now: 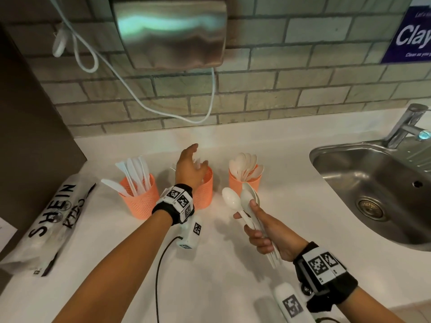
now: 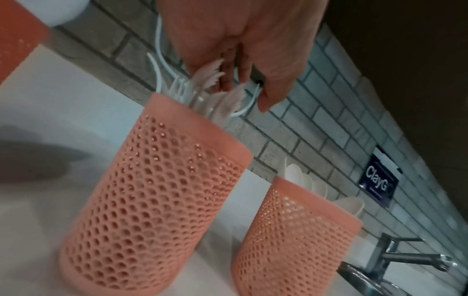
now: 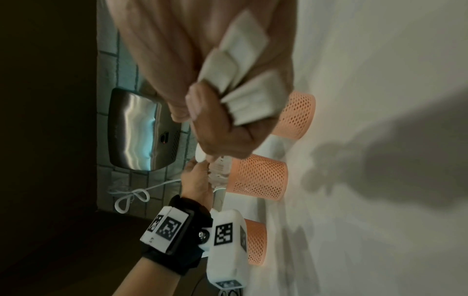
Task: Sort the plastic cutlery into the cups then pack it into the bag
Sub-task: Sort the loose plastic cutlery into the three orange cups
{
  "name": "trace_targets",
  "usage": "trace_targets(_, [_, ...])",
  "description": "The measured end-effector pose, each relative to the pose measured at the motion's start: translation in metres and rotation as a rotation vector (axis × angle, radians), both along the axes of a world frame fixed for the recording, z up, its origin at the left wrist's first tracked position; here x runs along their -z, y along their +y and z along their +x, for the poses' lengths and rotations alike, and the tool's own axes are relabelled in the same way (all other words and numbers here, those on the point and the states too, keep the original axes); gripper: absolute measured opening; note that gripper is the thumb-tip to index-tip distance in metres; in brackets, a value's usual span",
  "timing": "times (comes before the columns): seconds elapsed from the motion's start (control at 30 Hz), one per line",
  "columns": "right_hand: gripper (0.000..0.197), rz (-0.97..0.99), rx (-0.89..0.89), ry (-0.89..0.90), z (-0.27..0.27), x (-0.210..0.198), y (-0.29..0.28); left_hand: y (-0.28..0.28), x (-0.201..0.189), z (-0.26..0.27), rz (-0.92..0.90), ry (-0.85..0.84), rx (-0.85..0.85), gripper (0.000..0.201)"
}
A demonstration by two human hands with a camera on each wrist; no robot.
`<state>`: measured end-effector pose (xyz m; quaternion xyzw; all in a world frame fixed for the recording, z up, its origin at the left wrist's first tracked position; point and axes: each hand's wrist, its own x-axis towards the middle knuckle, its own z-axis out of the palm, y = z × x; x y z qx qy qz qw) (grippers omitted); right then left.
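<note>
Three orange mesh cups stand in a row on the white counter. The left cup (image 1: pixel 137 194) holds knives, the middle cup (image 1: pixel 205 190) forks, the right cup (image 1: pixel 245 183) spoons. My left hand (image 1: pixel 198 157) hovers over the middle cup (image 2: pixel 157 190) with loosely spread fingers (image 2: pixel 268 96) among the fork heads (image 2: pixel 207 80); no grip shows. In front of the spoon cup, my right hand (image 1: pixel 251 220) grips a bundle of white spoons (image 1: pixel 231 200), bowls up. Their handle ends (image 3: pixel 243 66) stick out of my fist in the right wrist view. A white SHEIN bag (image 1: pixel 53 217) lies at the left.
A steel sink (image 1: pixel 373 183) with a faucet (image 1: pixel 405 124) lies to the right. On the brick wall hangs a steel hand dryer (image 1: pixel 170 31) with a white cable (image 1: pixel 140 101) looping below it. A dark panel (image 1: pixel 28 136) bounds the counter on the left.
</note>
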<state>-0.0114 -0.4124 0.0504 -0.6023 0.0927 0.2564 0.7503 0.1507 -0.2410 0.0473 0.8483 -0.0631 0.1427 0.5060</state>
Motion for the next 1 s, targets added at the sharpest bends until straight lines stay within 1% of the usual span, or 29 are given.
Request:
trace_targets(0.03, [0.054, 0.011, 0.005, -0.004, 0.001, 0.0, 0.001, 0.001, -0.002, -0.004, 0.015, -0.044, -0.001, 0.045])
trace_targets(0.1, [0.055, 0.045, 0.017, -0.011, 0.004, -0.001, 0.004, 0.001, -0.008, -0.017, -0.037, -0.091, 0.007, 0.036])
trace_targets(0.2, [0.051, 0.075, 0.034, -0.04, 0.009, -0.001, 0.011, -0.001, -0.016, -0.04, -0.138, -0.107, 0.042, 0.031])
trace_targets(0.27, [0.045, 0.098, 0.059, -0.066, 0.011, -0.002, 0.016, 0.0, -0.016, -0.057, -0.204, -0.083, 0.087, 0.029])
trace_targets(0.33, [0.038, 0.114, 0.097, -0.093, 0.015, -0.002, 0.022, 0.002, -0.01, -0.076, -0.265, -0.026, 0.129, 0.025])
trace_targets(0.4, [0.033, 0.102, 0.144, -0.154, 0.019, -0.001, 0.027, 0.007, 0.0, -0.095, -0.273, 0.044, 0.176, 0.02])
trace_targets(0.57, [0.033, 0.035, 0.305, -0.342, 0.031, 0.004, 0.037, 0.012, 0.027, -0.147, -0.208, 0.359, 0.396, 0.02])
trace_targets(0.63, [0.031, 0.019, 0.4, -0.38, 0.036, 0.004, 0.041, 0.013, 0.036, -0.163, -0.2, 0.42, 0.44, 0.018])
trace_targets(0.7, [0.025, -0.012, 0.472, -0.447, 0.04, 0.002, 0.044, 0.017, 0.043, -0.176, -0.173, 0.416, 0.443, 0.015])
trace_targets(0.73, [0.023, -0.051, 0.499, -0.497, 0.043, 0.0, 0.043, 0.021, 0.049, -0.182, -0.126, 0.399, 0.439, 0.014])
trace_targets(0.8, [0.021, -0.142, 0.564, -0.58, 0.052, -0.007, 0.039, 0.035, 0.064, -0.192, 0.05, 0.338, 0.426, 0.015])
trace_targets(0.83, [0.02, -0.173, 0.606, -0.604, 0.058, -0.01, 0.035, 0.043, 0.073, -0.198, 0.172, 0.294, 0.42, 0.018])
trace_targets(0.9, [0.023, -0.213, 0.67, -0.65, 0.072, -0.015, 0.027, 0.061, 0.092, -0.209, 0.427, 0.191, 0.402, 0.035])
trace_targets(0.93, [0.025, -0.232, 0.686, -0.678, 0.079, -0.017, 0.024, 0.071, 0.101, -0.214, 0.519, 0.165, 0.404, 0.039])
trace_targets(1.0, [0.031, -0.26, 0.711, -0.724, 0.09, -0.02, 0.018, 0.087, 0.116, -0.225, 0.623, 0.134, 0.408, 0.035])
